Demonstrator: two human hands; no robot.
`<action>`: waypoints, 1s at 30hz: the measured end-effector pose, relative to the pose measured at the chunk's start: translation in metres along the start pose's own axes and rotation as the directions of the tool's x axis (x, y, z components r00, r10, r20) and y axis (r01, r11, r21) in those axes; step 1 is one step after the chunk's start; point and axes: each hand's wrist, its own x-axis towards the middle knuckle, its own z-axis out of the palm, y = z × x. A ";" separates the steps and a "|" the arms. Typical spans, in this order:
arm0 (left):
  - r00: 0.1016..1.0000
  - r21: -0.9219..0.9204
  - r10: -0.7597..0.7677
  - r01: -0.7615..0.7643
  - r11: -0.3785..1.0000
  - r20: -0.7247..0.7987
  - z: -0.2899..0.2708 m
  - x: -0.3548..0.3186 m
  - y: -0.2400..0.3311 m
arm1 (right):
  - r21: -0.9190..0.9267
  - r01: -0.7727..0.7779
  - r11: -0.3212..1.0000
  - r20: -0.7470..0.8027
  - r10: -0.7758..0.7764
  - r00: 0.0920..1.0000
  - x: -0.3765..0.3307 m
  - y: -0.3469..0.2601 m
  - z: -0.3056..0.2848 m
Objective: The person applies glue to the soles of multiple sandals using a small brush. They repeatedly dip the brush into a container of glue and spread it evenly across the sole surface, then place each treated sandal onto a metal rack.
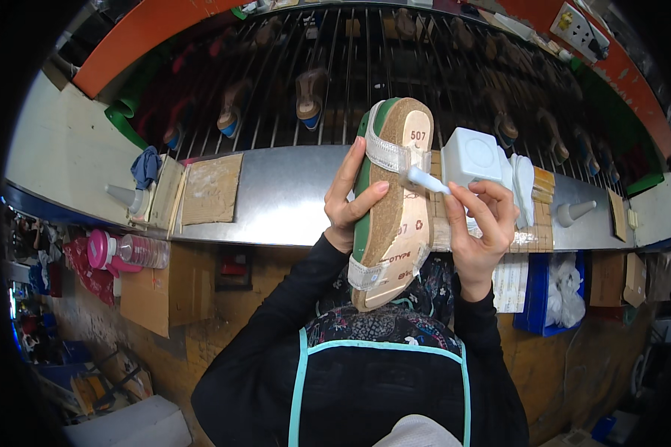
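Note:
My left hand (347,201) grips a sandal (384,216) from its left side, with the thumb across the cork. The sandal is fitted on a green last (362,237), its pale printed sole turned up toward me and its silvery straps (386,155) wrapping round the edges. Between the thumb and fingers of my right hand (484,231) is a small pale-blue applicator stick (427,180). Its thick rounded end lies at the sole beside the upper strap; whether it touches is unclear. Just beyond my right hand stands a white square bottle (470,155).
A metal ledge (283,194) runs along a rack of rods carrying several shoe pieces (310,97). On the ledge lie a cardboard piece (212,190), white cloth (523,186) and a grey cone (576,213). Below are a cardboard box (164,290) and a blue bin (533,316).

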 end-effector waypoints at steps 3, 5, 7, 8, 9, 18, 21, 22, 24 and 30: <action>1.000 -0.008 -0.010 0.010 1.000 0.009 -0.001 0.000 0.000 | -0.124 0.102 0.987 -0.043 -0.108 0.993 0.004 0.000 0.001; 1.000 -0.024 -0.006 0.006 1.000 0.004 0.000 0.000 -0.002 | -0.139 0.122 0.983 -0.086 -0.135 0.987 0.006 -0.001 0.003; 1.000 -0.049 -0.012 0.012 0.999 -0.005 0.002 0.001 -0.003 | -0.083 0.092 0.992 -0.100 -0.100 0.990 0.008 0.000 0.006; 1.000 -0.060 -0.007 0.007 0.998 -0.005 0.003 0.001 -0.003 | -0.022 0.061 0.998 -0.089 -0.063 0.994 0.010 0.001 0.007; 1.000 -0.072 -0.017 0.017 0.997 0.000 0.003 0.001 -0.002 | 0.039 0.030 0.999 -0.074 -0.027 0.997 0.012 0.003 0.007; 0.999 -0.050 0.024 -0.023 0.999 0.029 0.001 0.007 0.000 | 0.295 -0.187 0.937 0.207 0.128 0.970 0.005 0.014 -0.006; 1.000 -0.045 0.016 -0.015 0.999 0.012 0.004 0.007 -0.001 | 0.352 -0.244 0.904 0.227 0.170 0.959 -0.002 0.012 -0.008; 1.000 -0.058 0.013 -0.013 0.998 0.002 0.004 0.007 -0.002 | 0.340 -0.232 0.911 0.231 0.159 0.960 -0.004 0.012 -0.008; 1.000 -0.036 0.025 -0.025 0.999 -0.012 0.006 0.008 -0.005 | 0.320 -0.208 0.924 0.233 0.136 0.963 -0.008 0.010 -0.010; 0.999 -0.005 0.035 -0.035 0.999 -0.027 0.006 0.014 -0.009 | 0.312 -0.189 0.931 0.207 0.127 0.970 -0.020 0.005 -0.009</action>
